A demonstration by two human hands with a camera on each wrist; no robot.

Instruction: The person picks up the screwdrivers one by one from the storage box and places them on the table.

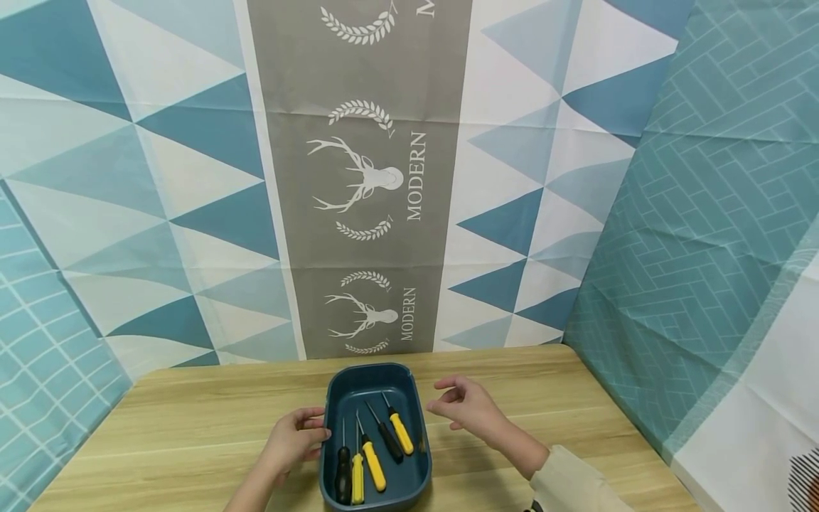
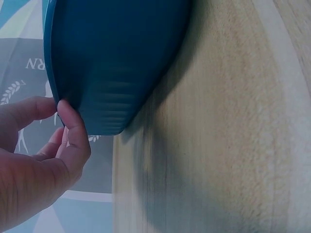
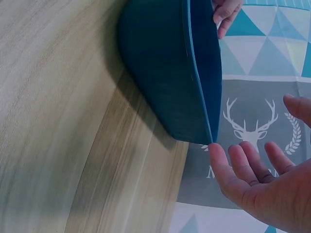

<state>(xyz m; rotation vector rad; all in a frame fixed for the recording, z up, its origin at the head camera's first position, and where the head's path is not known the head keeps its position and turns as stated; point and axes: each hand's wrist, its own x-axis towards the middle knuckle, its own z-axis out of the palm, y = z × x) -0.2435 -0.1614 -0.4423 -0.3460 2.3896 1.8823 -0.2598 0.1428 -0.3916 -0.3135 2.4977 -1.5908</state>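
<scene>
A dark blue plastic bin (image 1: 371,378) stands on the table, holding several screwdrivers with thin metal shafts. Two have black handles, such as the screwdriver (image 1: 343,475) along the left wall; the others have yellow handles, like the screwdriver (image 1: 401,434) at the right. My left hand (image 1: 291,442) is at the bin's left side, and in the left wrist view its thumb and a finger pinch the rim (image 2: 51,73). Off the right side is my right hand (image 1: 470,409), holding nothing. Its fingers (image 3: 240,162) are spread and loosely bent in the right wrist view.
The wood-grain table (image 1: 217,412) extends to both sides of the bin. Behind it hangs a patterned cloth (image 1: 377,242) with deer heads and blue triangles. A teal brick-patterned cloth (image 1: 704,213) borders the right side, and a light blue grid cloth (image 1: 45,355) the left.
</scene>
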